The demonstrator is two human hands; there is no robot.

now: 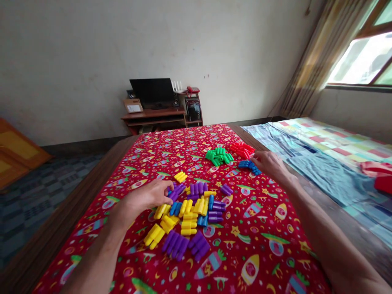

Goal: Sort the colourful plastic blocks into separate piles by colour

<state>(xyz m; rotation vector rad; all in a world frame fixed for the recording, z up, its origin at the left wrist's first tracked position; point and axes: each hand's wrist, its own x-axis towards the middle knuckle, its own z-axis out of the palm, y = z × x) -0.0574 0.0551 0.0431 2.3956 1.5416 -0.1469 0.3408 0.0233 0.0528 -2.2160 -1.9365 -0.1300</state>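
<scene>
A mixed heap of finger-shaped plastic blocks lies on the table: yellow blocks [189,224], purple blocks [176,245] and a few blue blocks [203,220]. My left hand [156,192] reaches into the heap's left edge, thumb and forefinger curled round a small blue block [169,192] beside a purple block [177,190]. At the far right, my right hand [269,163] has its fingers pinched together at a small blue pile [250,165]. Whatever its fingertips hold is hidden. Just beyond are a green pile [219,156] and a red pile [241,150].
A red patterned cloth [245,245] covers the table, with a dark wooden edge [101,171] at left. To the right is a bed [337,147] with a checked cover. A desk [156,114] with a monitor [153,93] stands by the wall.
</scene>
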